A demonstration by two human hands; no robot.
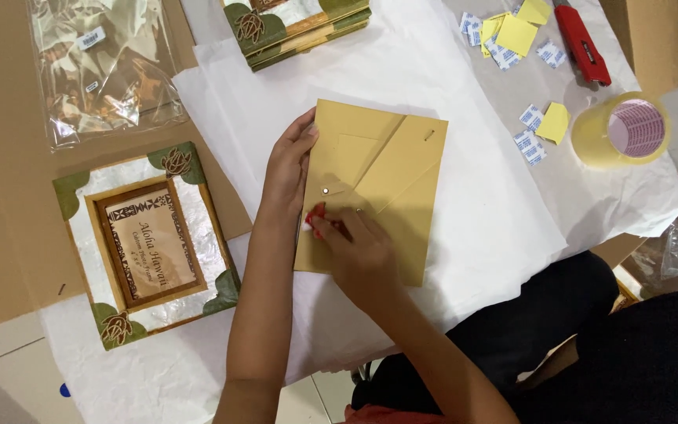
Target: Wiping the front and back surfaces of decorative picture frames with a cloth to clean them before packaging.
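Note:
A picture frame lies face down on white tissue paper (449, 86); its mustard-yellow back panel (390, 180) with a folded stand flap faces up. My left hand (288, 169) rests flat against the panel's left edge, fingers apart. My right hand (359, 251) presses on the panel's lower left part, fingers pinched around a small red thing (315, 212) near a metal turn clip (326, 191). What the red thing is I cannot make out.
A shell-and-wood picture frame (147, 243) lies face up at left. A stack of similar frames (296, 27) sits at the top, a clear plastic bag (103, 67) at top left. At right: a tape roll (620, 129), a red cutter (582, 43), yellow and white sticker slips (515, 35).

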